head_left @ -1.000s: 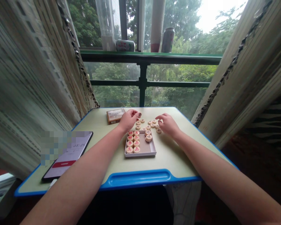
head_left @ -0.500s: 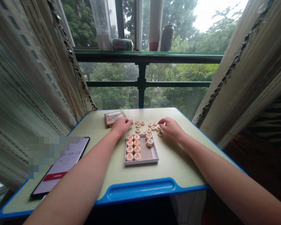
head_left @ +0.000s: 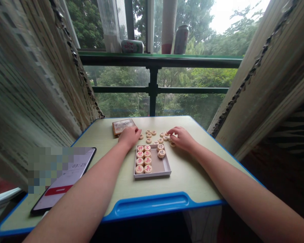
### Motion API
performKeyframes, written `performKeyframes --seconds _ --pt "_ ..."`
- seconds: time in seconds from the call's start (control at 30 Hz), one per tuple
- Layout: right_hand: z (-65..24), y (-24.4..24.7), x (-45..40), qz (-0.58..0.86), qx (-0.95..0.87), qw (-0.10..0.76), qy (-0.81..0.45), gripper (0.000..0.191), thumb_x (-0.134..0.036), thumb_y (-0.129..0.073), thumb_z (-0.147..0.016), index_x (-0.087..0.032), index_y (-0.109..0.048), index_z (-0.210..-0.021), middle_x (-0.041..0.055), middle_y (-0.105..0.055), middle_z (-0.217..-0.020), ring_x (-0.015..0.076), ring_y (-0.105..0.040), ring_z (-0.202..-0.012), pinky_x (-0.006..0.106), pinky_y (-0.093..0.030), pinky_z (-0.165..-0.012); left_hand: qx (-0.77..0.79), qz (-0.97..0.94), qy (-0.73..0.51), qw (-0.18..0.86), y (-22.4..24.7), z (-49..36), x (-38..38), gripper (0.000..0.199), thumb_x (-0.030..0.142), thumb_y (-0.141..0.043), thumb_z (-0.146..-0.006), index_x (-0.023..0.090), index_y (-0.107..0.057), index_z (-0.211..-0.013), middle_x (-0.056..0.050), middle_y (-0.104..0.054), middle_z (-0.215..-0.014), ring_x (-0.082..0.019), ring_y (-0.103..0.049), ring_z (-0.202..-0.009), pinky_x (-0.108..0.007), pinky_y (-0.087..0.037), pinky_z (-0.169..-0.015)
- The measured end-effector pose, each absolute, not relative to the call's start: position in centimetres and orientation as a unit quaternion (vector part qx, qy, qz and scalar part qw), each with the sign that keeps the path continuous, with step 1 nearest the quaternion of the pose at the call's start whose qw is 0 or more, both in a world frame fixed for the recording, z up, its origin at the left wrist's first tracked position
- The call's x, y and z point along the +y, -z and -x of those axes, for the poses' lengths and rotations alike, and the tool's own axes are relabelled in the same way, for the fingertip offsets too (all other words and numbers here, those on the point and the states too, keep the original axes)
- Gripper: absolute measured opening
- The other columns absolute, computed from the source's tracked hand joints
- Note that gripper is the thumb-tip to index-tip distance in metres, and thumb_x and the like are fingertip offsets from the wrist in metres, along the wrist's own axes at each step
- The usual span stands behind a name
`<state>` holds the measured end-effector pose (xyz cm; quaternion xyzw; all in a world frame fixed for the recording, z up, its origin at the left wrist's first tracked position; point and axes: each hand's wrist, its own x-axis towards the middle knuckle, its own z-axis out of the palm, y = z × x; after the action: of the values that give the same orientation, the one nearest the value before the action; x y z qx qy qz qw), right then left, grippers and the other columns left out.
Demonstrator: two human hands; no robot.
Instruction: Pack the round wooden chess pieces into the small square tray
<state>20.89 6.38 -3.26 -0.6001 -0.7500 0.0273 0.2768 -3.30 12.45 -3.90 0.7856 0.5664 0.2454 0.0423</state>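
My left hand rests by the printed cardboard box, fingers curled together; whatever they may hold is hidden. Just below its fingertips lies a round wooden Chinese chess piece. On the right, my right hand reaches over a loose group of chess pieces, its thumb and fingers apart and partly covering some of them. Between and nearer than both hands sits an open shallow tray. Two columns of red-marked pieces fill its left side, and dark-marked pieces lie at its upper right.
More loose chess pieces lie beyond the tray. A phone showing a timer is at the left, beside my forearm. The table has a blue rim with a moulded groove in front. Cans stand and lie on the window ledge.
My right hand has moved slightly left, further over the loose pieces. My left hand has shifted a little left, and the piece by its fingertips shows more fully.
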Motion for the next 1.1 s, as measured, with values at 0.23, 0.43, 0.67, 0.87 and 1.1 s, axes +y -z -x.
performKeyframes --seconds 0.23,0.43,0.67,0.87,1.1 --pt "-21.6 3.7 7.1 0.66 -0.708 0.249 -0.032 0.043 -0.007 -0.042 -0.077 -0.012 -0.063 -0.114 0.0106 -0.062 -0.119 0.0204 -0.052 -0.111 0.032 -0.036 -0.101 0.421 -0.85 -0.289 0.127 4.5 2.4 12.7 0.034 0.024 -0.042 -0.078 0.017 -0.071 -0.093 -0.006 -0.068 -0.106 -0.02 -0.058 -0.102 -0.031 -0.041 -0.096" --pt "-21.1 3.8 6.9 0.646 -0.727 0.226 -0.064 0.041 -0.008 -0.041 -0.08 -0.016 -0.065 -0.112 0.0082 -0.066 -0.112 0.0206 -0.053 -0.111 0.031 -0.039 -0.097 0.468 -0.782 -0.313 0.266 4.8 2.3 12.6 0.039 0.025 -0.038 -0.076 0.014 -0.071 -0.093 -0.006 -0.07 -0.1 -0.02 -0.062 -0.093 -0.03 -0.046 -0.087" --pt "-21.1 4.4 7.2 0.6 -0.759 0.249 -0.039 0.037 -0.014 -0.045 -0.082 -0.018 -0.064 -0.113 0.0086 -0.062 -0.118 0.021 -0.053 -0.11 0.038 -0.036 -0.1 0.462 -0.787 -0.327 0.246 4.4 2.3 12.5 0.034 0.026 -0.039 -0.078 0.016 -0.07 -0.083 -0.006 -0.07 -0.095 -0.019 -0.061 -0.092 -0.03 -0.045 -0.086" --pt "-20.9 4.8 7.4 0.532 -0.817 0.22 -0.035 0.032 -0.026 -0.044 -0.088 -0.022 -0.064 -0.113 0.0062 -0.061 -0.122 0.0197 -0.051 -0.114 0.04 -0.033 -0.102 0.446 -0.785 -0.334 0.272 4.5 2.2 12.7 0.038 0.022 -0.032 -0.082 0.014 -0.068 -0.078 -0.01 -0.067 -0.103 -0.017 -0.059 -0.1 -0.028 -0.043 -0.092" --pt "-20.2 4.3 7.4 0.529 -0.811 0.249 -0.011 0.019 -0.024 -0.053 -0.082 -0.02 -0.07 -0.091 0.0047 -0.068 -0.105 0.0194 -0.055 -0.1 0.036 -0.039 -0.094 0.457 -0.783 -0.344 0.243 4.2 2.1 12.4 0.047 0.036 -0.028 -0.085 0.013 -0.069 -0.08 -0.01 -0.068 -0.099 -0.02 -0.059 -0.099 -0.032 -0.04 -0.095"
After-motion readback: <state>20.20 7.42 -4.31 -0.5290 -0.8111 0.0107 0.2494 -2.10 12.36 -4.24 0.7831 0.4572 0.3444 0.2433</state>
